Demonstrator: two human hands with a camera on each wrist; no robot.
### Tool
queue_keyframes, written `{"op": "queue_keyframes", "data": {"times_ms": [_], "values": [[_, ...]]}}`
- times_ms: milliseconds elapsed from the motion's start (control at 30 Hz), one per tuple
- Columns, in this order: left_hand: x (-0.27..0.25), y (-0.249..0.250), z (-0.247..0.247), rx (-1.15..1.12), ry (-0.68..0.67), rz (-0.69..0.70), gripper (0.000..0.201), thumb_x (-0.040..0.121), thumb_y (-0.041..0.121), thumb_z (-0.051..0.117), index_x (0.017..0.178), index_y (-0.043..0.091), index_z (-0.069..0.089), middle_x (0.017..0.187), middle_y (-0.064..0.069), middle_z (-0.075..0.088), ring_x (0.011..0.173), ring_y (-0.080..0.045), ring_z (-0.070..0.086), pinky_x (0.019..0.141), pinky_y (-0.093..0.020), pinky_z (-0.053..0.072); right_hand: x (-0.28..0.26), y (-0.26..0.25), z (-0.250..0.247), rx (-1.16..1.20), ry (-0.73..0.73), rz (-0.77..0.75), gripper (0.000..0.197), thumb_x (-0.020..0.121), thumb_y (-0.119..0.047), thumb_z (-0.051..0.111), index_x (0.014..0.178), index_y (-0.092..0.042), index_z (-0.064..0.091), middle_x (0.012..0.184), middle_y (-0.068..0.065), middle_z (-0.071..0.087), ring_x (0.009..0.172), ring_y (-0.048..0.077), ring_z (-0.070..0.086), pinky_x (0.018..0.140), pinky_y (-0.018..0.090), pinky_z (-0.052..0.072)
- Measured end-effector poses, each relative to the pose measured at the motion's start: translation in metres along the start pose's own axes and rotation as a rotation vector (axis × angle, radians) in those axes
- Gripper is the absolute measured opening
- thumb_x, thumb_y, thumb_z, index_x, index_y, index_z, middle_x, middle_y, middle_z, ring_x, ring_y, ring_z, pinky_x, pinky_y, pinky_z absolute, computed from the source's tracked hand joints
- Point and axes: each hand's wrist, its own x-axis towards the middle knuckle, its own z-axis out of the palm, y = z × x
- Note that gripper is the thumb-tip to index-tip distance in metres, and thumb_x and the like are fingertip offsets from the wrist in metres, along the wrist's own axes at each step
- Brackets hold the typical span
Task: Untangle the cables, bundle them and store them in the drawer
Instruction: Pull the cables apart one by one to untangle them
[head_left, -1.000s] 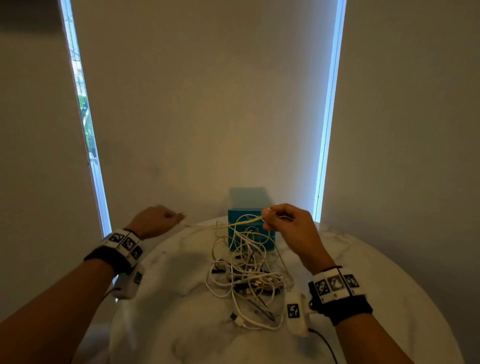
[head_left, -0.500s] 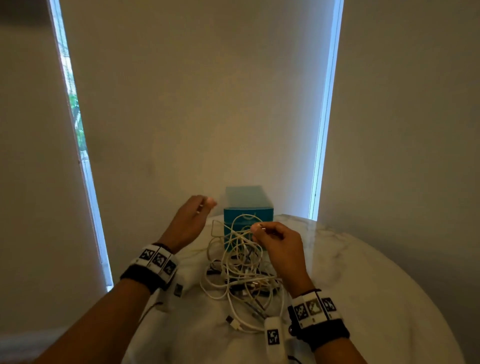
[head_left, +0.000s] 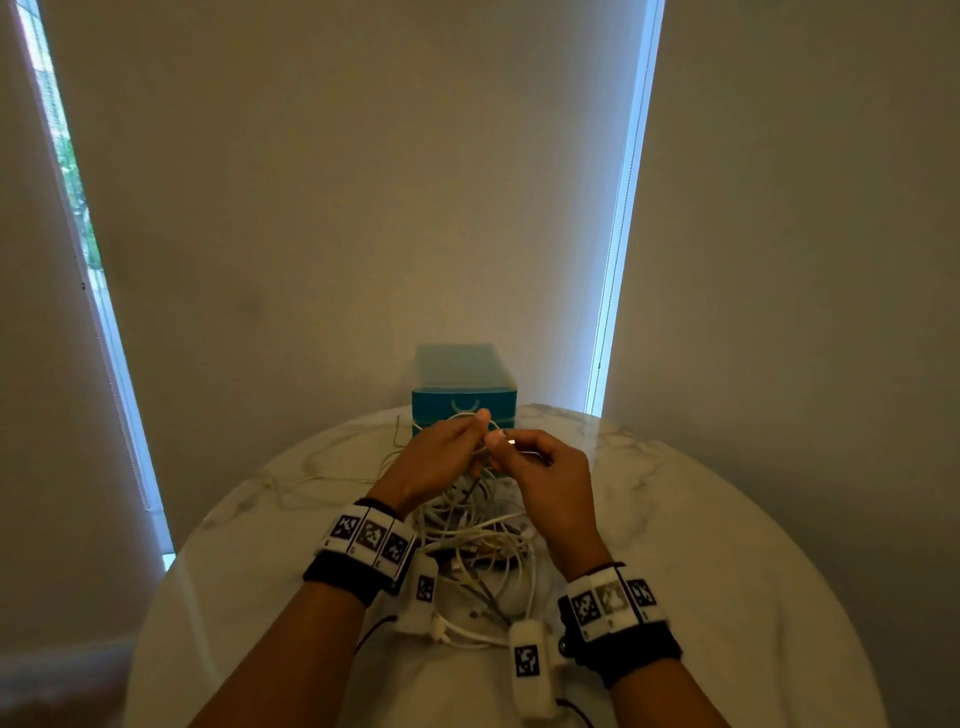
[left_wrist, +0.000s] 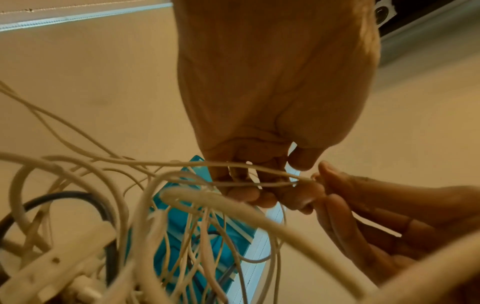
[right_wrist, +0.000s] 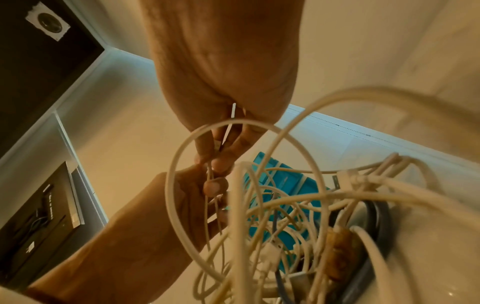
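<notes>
A tangle of white cables (head_left: 478, 540) with a dark one among them lies mid-table in front of a teal drawer box (head_left: 464, 387). Both hands meet just above the tangle, in front of the box. My left hand (head_left: 480, 423) pinches a thin white cable (left_wrist: 182, 164) with curled fingers. My right hand (head_left: 500, 441) pinches the same cable's end, fingertips touching the left hand's. In the right wrist view the right hand (right_wrist: 215, 158) holds the strand above the left hand (right_wrist: 200, 191), with the tangle (right_wrist: 311, 216) and the box (right_wrist: 285, 181) beyond.
The round marble table (head_left: 701, 519) stands against a beige wall, with window strips on the left and right. A slack thin strand (head_left: 311, 467) trails over the table's left side. The drawer box looks closed.
My left hand has swung in from the far left to meet the right hand over the tangle. The strand stretched between them has gone slack.
</notes>
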Motion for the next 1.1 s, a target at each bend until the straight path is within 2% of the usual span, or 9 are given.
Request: {"op": "queue_keyframes", "data": {"times_ms": [167, 233, 333, 467, 600, 733, 867, 967, 1100], "values": [[-0.003, -0.015, 0.005, -0.104, 0.057, -0.050, 0.041, 0.113, 0.053, 0.039, 0.111, 0.033, 0.075, 0.115, 0.001, 0.076, 0.107, -0.019, 0.071, 0.103, -0.048, 0.055, 0.003, 0.006, -0.001, -0.085, -0.019, -0.015, 0.021, 0.091, -0.033, 0.084, 0.107, -0.020, 0.083, 0.100, -0.006, 0.082, 0.098, 0.010, 0.077, 0.086, 0.026, 0.063], [-0.004, -0.017, 0.004, -0.211, 0.133, -0.088, 0.042, 0.111, 0.059, 0.038, 0.097, 0.037, 0.072, 0.104, 0.008, 0.074, 0.097, -0.015, 0.069, 0.093, -0.042, 0.053, 0.004, 0.004, -0.001, -0.051, -0.023, 0.028, 0.026, 0.091, -0.038, 0.083, 0.109, -0.020, 0.079, 0.106, -0.006, 0.081, 0.099, 0.009, 0.077, 0.085, 0.028, 0.064], [-0.009, -0.012, 0.002, -0.413, 0.232, -0.122, 0.058, 0.108, 0.067, 0.034, 0.082, 0.024, 0.061, 0.062, 0.017, 0.051, 0.056, -0.005, 0.043, 0.060, -0.031, 0.034, 0.006, 0.003, -0.003, -0.074, -0.059, 0.126, 0.027, 0.099, -0.048, 0.071, 0.115, -0.026, 0.073, 0.114, -0.008, 0.077, 0.098, 0.010, 0.077, 0.076, 0.029, 0.065], [-0.020, -0.019, -0.004, -0.651, 0.262, -0.105, 0.062, 0.111, 0.061, 0.026, 0.085, 0.018, 0.061, 0.059, 0.011, 0.035, 0.049, -0.006, 0.027, 0.049, -0.025, 0.023, -0.001, 0.013, -0.007, -0.104, -0.265, 0.253, 0.023, 0.102, -0.035, 0.070, 0.117, -0.020, 0.078, 0.119, -0.003, 0.077, 0.106, 0.018, 0.076, 0.079, 0.027, 0.064], [-0.023, -0.024, -0.018, -0.863, 0.274, -0.160, 0.084, 0.100, 0.078, 0.010, 0.089, 0.013, 0.063, 0.057, 0.010, 0.029, 0.045, -0.004, 0.021, 0.039, -0.017, 0.020, 0.003, 0.011, -0.013, -0.168, -0.176, 0.113, 0.017, 0.100, -0.020, 0.073, 0.116, -0.023, 0.080, 0.110, -0.006, 0.081, 0.105, 0.011, 0.075, 0.092, 0.027, 0.062], [-0.026, -0.024, -0.018, -0.644, 0.282, -0.197, 0.086, 0.087, 0.091, 0.031, 0.086, 0.017, 0.076, 0.057, 0.008, 0.031, 0.050, -0.009, 0.021, 0.047, -0.025, 0.017, 0.008, 0.006, -0.022, -0.111, 0.097, -0.051, 0.020, 0.099, -0.013, 0.074, 0.110, -0.026, 0.083, 0.108, -0.012, 0.081, 0.099, 0.009, 0.076, 0.084, 0.029, 0.064], [-0.036, -0.008, -0.013, -0.419, 0.324, -0.154, 0.058, 0.098, 0.070, 0.053, 0.096, 0.022, 0.085, 0.046, 0.017, 0.051, 0.049, -0.002, 0.042, 0.057, -0.026, 0.033, 0.004, 0.002, -0.023, -0.093, 0.188, -0.126, 0.018, 0.099, -0.019, 0.076, 0.107, -0.033, 0.084, 0.110, -0.017, 0.080, 0.101, 0.012, 0.074, 0.081, 0.037, 0.065], [-0.039, -0.007, -0.012, -0.452, 0.334, -0.090, 0.038, 0.091, 0.054, 0.072, 0.104, 0.020, 0.082, 0.075, 0.016, 0.077, 0.072, 0.001, 0.070, 0.076, -0.026, 0.050, 0.005, -0.008, -0.023, -0.014, 0.270, -0.178, 0.017, 0.098, -0.017, 0.076, 0.107, -0.029, 0.084, 0.108, -0.013, 0.081, 0.106, 0.007, 0.073, 0.089, 0.033, 0.061], [-0.039, -0.013, -0.011, -0.355, 0.248, -0.075, 0.022, 0.091, 0.047, 0.079, 0.097, 0.027, 0.085, 0.097, 0.007, 0.082, 0.094, -0.008, 0.076, 0.087, -0.034, 0.060, 0.005, -0.010, -0.024, 0.025, 0.242, -0.166, 0.019, 0.099, -0.015, 0.075, 0.111, -0.026, 0.084, 0.111, -0.011, 0.081, 0.107, 0.007, 0.074, 0.087, 0.038, 0.064]]}}
